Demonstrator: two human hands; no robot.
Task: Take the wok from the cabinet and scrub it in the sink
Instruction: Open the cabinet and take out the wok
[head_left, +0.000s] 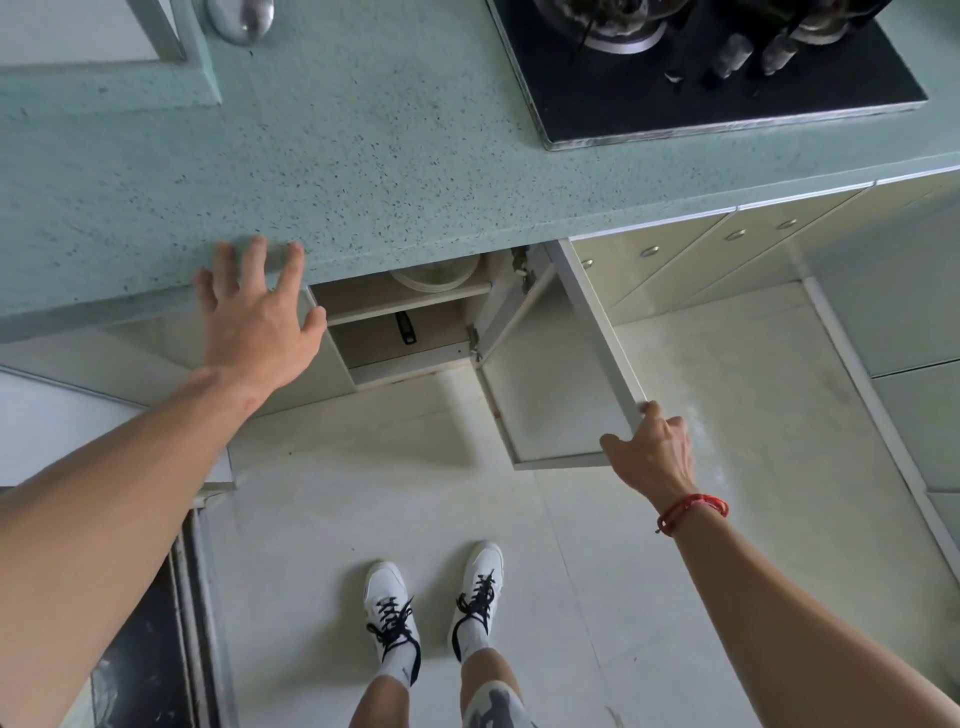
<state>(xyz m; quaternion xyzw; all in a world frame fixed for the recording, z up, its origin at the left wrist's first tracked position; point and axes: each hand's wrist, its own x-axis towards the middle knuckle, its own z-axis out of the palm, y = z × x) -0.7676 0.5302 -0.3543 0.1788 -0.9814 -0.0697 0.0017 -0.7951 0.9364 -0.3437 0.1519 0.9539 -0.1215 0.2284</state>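
The cabinet door (550, 395) is gripped by the right hand (652, 449) (left hand (260, 325) splayed, empty); the wok is not yet fetched.

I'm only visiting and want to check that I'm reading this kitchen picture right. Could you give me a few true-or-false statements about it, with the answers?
1. The cabinet door stands open. True.
2. The right hand is holding a wok. False: it grips the bottom corner of the door.
3. The left hand has its fingers spread at the front edge of the countertop. True.
4. The cabinet is empty. False: a pale bowl sits on the upper shelf and a black handle shows below it.
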